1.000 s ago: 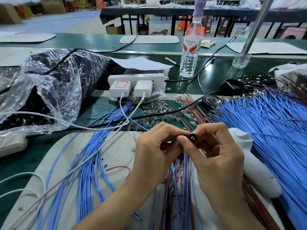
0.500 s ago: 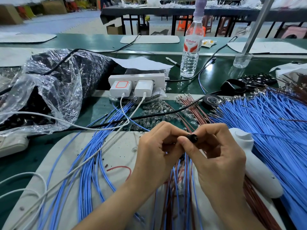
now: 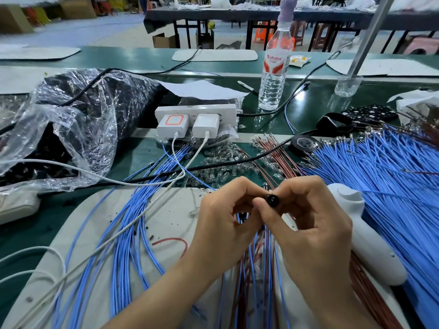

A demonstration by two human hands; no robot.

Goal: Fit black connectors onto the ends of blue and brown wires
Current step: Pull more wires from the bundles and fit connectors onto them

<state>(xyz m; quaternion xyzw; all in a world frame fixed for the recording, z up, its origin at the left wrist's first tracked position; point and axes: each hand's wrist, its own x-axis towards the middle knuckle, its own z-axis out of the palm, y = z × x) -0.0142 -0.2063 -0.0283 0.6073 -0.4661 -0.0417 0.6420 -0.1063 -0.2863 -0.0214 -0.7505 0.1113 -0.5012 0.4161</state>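
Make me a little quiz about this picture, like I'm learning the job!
1. True or false: the right hand pinches the black connector.
2. How many white chargers sit in the power strip? A one, B two, C four.
3. Fill in: the big heap of wires at the right is ____.
Key: 1 true; 2 B; 3 blue.

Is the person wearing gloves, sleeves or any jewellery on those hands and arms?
No. The left hand and right hand are bare: no gloves, rings or watch show. The left forearm and right forearm are uncovered down to the picture's edge, so no sleeve is in view.
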